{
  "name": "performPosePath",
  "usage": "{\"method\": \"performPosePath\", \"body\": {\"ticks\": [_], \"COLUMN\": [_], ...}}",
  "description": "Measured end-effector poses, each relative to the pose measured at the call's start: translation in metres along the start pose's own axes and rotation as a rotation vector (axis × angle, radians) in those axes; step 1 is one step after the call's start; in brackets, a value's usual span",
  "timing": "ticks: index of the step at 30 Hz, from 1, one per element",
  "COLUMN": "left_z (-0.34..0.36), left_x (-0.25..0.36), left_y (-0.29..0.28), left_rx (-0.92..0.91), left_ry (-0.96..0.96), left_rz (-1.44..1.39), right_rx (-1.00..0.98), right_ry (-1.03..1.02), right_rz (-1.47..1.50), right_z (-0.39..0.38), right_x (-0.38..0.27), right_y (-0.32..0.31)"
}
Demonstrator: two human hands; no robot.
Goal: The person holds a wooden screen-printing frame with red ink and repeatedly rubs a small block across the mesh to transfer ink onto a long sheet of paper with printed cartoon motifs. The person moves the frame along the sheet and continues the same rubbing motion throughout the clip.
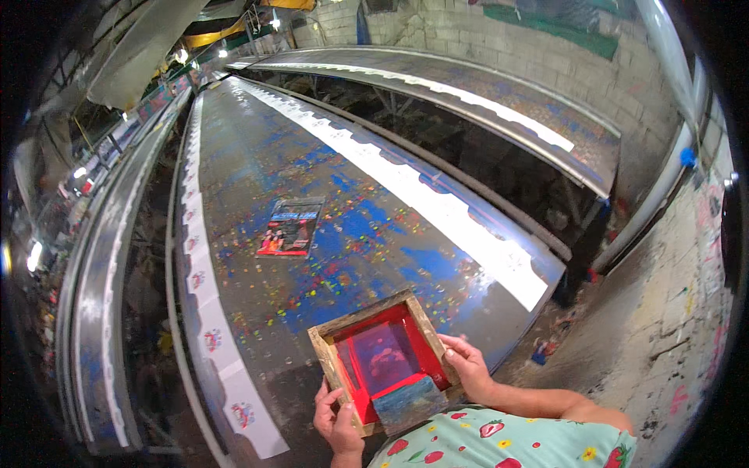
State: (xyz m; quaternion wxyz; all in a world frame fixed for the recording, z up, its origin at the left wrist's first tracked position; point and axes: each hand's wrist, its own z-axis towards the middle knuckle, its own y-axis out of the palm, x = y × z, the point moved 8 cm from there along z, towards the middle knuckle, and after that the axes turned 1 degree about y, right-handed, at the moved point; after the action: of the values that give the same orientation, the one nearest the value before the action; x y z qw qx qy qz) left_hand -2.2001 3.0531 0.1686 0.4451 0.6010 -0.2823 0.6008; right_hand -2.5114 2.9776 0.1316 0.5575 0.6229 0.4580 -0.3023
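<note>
Frame [360, 313] between hands [339, 421] [472, 374] (fingers [460, 345] at edges)

The framed screen [382, 355], gripped by the left hand [339, 420] and right hand [470, 368], blocked the near end of the long table [359, 261]. Beyond it, a hand could pass far along the paint-spotted middle, between the left paper strip [215, 335] and right paper strip [406, 181], though a flat packet [289, 228] lay in the way. A side rail [499, 204] bounded the right; the dark gap past it seemed passable.
</note>
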Motion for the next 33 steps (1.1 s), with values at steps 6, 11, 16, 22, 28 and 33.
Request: {"method": "performPosePath", "body": {"ticks": [6, 11, 16, 22, 28, 33], "left_z": [0.011, 0.016, 0.013, -0.015, -0.063, -0.072], "left_x": [-0.025, -0.032, -0.046, -0.08, -0.106, -0.099], "left_y": [0.027, 0.062, 0.12, 0.243, 0.387, 0.468], "left_rx": [-0.064, -0.101, -0.133, -0.119, -0.079, -0.14], "left_ry": [-0.049, -0.033, -0.042, -0.007, -0.045, 0.014], "left_rz": [-0.022, -0.013, -0.034, -0.043, -0.076, 0.014], "right_rx": [0.065, 0.123, 0.114, 0.129, 0.083, 0.144], "right_ry": [-0.032, -0.023, -0.038, -0.079, -0.068, -0.08], "right_rz": [-0.058, -0.029, 0.077, 0.019, 0.106, 0.074], "right_z": [0.005, 0.011, 0.02, 0.045, 0.064, 0.077], "right_x": [-0.016, -0.028, -0.051, -0.095, -0.166, -0.204], "right_y": [-0.027, -0.058, -0.107, -0.233, -0.364, -0.433]}}
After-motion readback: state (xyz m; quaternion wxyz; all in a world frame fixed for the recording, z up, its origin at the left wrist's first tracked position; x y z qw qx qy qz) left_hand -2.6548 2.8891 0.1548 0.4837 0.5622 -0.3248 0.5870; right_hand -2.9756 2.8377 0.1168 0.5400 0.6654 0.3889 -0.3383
